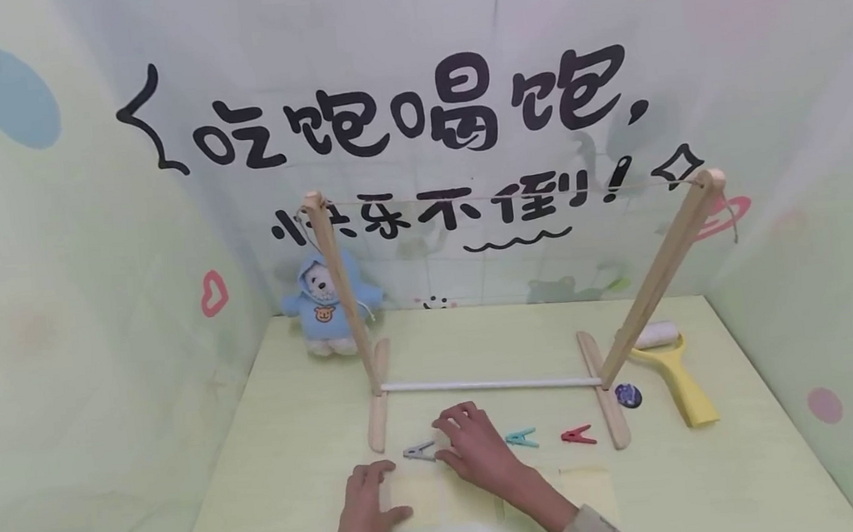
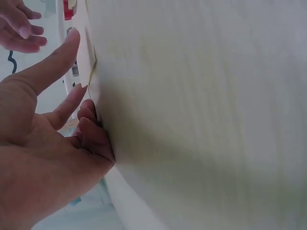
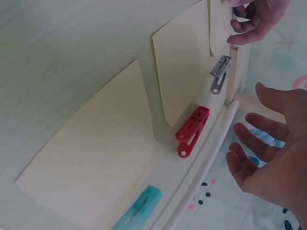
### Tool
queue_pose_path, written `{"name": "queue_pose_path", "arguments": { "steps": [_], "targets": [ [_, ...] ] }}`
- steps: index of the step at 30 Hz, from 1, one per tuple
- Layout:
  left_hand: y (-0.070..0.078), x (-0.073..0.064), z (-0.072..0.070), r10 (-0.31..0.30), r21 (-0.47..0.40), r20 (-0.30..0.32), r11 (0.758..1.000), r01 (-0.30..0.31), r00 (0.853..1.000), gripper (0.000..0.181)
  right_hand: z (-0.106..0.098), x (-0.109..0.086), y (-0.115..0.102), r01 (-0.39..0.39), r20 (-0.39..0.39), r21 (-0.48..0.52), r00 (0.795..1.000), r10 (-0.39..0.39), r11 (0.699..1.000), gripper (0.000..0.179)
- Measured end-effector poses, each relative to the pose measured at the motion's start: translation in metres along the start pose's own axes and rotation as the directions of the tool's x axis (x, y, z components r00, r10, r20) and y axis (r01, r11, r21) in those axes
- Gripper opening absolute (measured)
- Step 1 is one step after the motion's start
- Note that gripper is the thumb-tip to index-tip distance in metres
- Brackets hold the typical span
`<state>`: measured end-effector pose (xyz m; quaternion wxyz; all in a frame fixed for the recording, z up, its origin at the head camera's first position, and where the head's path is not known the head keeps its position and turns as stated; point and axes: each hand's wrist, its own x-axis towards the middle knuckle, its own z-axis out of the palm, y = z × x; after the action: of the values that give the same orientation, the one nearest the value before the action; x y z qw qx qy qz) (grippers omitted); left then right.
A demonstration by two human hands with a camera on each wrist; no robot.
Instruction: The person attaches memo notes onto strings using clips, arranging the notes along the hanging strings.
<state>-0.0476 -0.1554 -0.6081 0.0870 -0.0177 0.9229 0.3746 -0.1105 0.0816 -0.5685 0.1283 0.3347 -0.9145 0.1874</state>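
My right hand (image 1: 479, 454) hovers over the row of clothespins with its fingers loosely bent and nothing in them. A grey clothespin (image 1: 418, 451) lies just left of its fingertips; a teal clothespin (image 1: 521, 438) and a red clothespin (image 1: 578, 435) lie to its right. The right wrist view shows another red clothespin (image 3: 192, 132) beside the grey one, hidden by the hand in the head view. My left hand (image 1: 365, 509) rests on the table beside pale yellow paper squares (image 1: 418, 500), thumb and fingers apart, holding nothing. One paper square (image 3: 96, 148) lies nearest the teal clothespin.
A wooden frame (image 1: 650, 290) with a string across its top and a white rod (image 1: 492, 384) below stands behind the clothespins. A blue-clothed plush toy (image 1: 324, 307) sits back left. At right are a yellow-handled lint roller (image 1: 679, 380) and a dark round disc (image 1: 628, 395).
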Motion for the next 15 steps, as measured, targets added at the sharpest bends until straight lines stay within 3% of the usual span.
{"name": "queue_pose_path", "arguments": {
  "steps": [8,11,15],
  "targets": [
    [-0.002,0.002,0.003,0.004,0.011,0.013,1.0,-0.004,1.0,0.058,0.022,0.008,-0.008,-0.021,0.169,-0.082,0.985,0.035,0.996,0.031],
    [-0.001,0.003,0.004,-0.008,0.011,0.01,1.0,0.008,1.0,0.055,0.028,0.008,-0.009,-0.015,0.2,-0.089,0.979,0.033,0.996,0.027],
    [-0.003,0.003,0.005,0.041,0.021,-0.006,0.999,-0.041,0.999,0.055,0.035,0.008,-0.009,-0.007,0.2,-0.111,0.979,0.03,0.994,0.027]
  ]
}}
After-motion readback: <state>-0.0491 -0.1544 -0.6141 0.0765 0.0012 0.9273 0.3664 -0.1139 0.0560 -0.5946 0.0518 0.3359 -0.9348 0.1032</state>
